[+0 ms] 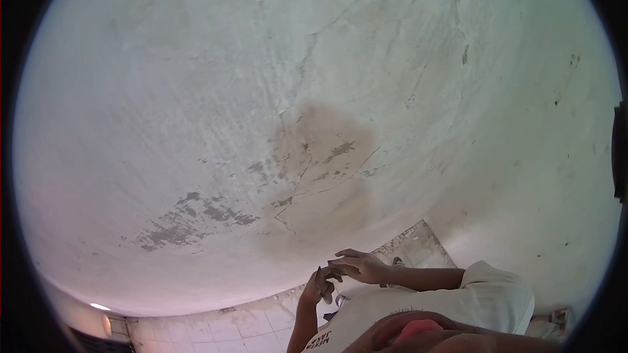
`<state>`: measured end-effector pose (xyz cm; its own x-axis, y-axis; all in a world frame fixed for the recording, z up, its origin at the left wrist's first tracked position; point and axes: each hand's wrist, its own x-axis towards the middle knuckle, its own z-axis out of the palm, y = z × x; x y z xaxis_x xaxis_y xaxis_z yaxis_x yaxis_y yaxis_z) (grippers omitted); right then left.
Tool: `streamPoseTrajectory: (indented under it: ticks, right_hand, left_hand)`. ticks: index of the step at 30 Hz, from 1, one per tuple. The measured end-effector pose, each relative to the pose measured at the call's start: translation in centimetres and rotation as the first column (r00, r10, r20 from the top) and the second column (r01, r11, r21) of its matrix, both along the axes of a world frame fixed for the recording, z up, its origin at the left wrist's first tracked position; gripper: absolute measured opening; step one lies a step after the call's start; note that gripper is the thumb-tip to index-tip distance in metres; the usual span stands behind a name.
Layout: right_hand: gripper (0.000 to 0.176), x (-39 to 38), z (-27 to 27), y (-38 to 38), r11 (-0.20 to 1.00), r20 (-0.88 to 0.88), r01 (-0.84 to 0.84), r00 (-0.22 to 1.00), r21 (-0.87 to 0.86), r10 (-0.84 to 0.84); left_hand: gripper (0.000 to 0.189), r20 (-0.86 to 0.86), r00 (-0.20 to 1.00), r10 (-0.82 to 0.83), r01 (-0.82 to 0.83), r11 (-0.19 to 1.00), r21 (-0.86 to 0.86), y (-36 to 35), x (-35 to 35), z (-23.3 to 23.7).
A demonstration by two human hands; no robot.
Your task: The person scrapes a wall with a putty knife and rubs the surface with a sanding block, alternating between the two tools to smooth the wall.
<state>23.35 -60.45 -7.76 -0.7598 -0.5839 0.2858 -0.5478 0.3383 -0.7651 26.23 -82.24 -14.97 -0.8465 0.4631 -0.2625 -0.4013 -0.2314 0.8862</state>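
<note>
My left hand [320,285] is raised in front of the white shirt [418,304], fingers bent and thumb up. Its fingers look closed together, and whether something small lies in them I cannot make out. From the right, my right hand [358,266] reaches across with its fingers stretched out. Their tips touch or overlap the fingers of my left hand. No object shows plainly between the two hands. Beyond them rises a pale wall [196,91] with peeling paint, cracks and a brown stain; neither hand touches it.
White floor tiles [245,323] run along the foot of the wall, with a dirty edge and a corner near a shoe [398,261]. A small light [99,306] shows at lower left. Blurred items [556,320] lie at lower right.
</note>
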Motion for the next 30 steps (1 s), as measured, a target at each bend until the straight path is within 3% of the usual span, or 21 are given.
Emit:
streamPoseTrajectory:
  ticks: [7,10,13,17,21,22,24,27,30]
  right_hand:
    - [0.061,-1.0,0.5,3.8,0.991,-0.082,-0.067,0.994,0.114,0.077]
    - [0.062,-1.9,-0.2,5.9,0.993,-0.060,-0.104,0.992,0.061,0.108]
    - [0.062,-2.5,0.1,8.2,0.986,0.080,-0.057,0.996,0.155,0.045]
    - [0.048,-3.3,2.7,11.4,0.995,0.129,0.015,0.991,0.098,-0.027]
    - [0.045,-4.7,4.7,16.1,0.970,-0.035,0.115,0.992,-0.213,-0.125]
    - [0.047,-4.9,6.1,17.5,0.963,0.067,0.176,0.984,-0.205,-0.166]
    - [0.047,-5.4,9.9,21.0,0.963,0.027,0.197,0.980,-0.184,-0.195]
    - [0.045,-7.3,9.9,26.1,0.854,0.020,0.342,0.931,-0.393,-0.364]
    - [0.043,-10.0,10.1,31.8,0.656,0.043,0.455,0.839,-0.603,-0.542]
  left_hand:
    - [0.050,0.127,0.991,0.032,-0.041,0.997,0.069,2.5,-1.4,1.7]
    - [0.048,0.162,0.983,0.088,-0.102,0.991,0.083,4.2,-2.0,0.3]
    - [0.047,0.229,0.954,0.192,-0.196,0.981,-0.005,6.7,-3.0,1.3]
    - [0.043,0.147,0.986,0.080,-0.096,0.990,0.106,9.7,-5.4,2.7]
    - [0.048,0.178,0.982,0.071,-0.090,0.990,0.106,13.1,-7.9,4.4]
    - [0.048,0.154,0.987,0.034,-0.054,0.990,0.127,13.8,-8.5,4.5]
    - [0.048,0.107,0.994,-0.039,0.020,0.985,0.171,15.1,-9.7,4.3]
    - [0.046,0.125,0.990,-0.061,0.041,0.987,0.157,17.8,-10.6,5.1]
    - [0.044,0.140,0.983,-0.118,0.097,0.985,0.146,20.0,-11.5,4.3]
